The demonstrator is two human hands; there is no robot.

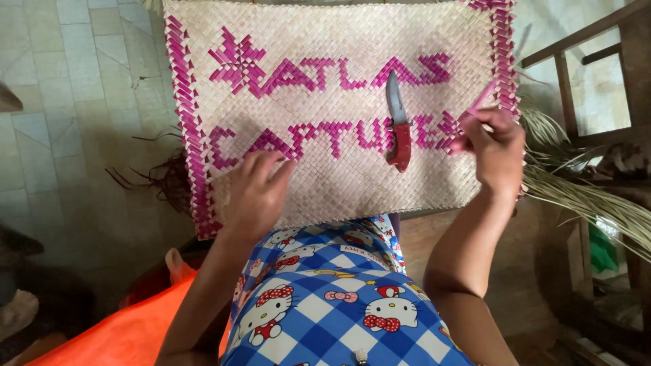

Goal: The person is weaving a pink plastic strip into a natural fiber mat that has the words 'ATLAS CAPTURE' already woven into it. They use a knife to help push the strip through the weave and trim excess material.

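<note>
Right hand fingers pinching pink strip at woven mat edge, left hand spread flat on mat, red-handled knife lying between them

Soft, even daylight — sharp centre, dim corners, slight edge distortion.

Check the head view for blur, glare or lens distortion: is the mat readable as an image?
Head view: woven mat and knife sharp in soft, even daylight; no glare; right hand slightly motion-blurred; wide-angle bending at edges; lower corners dim.
</note>
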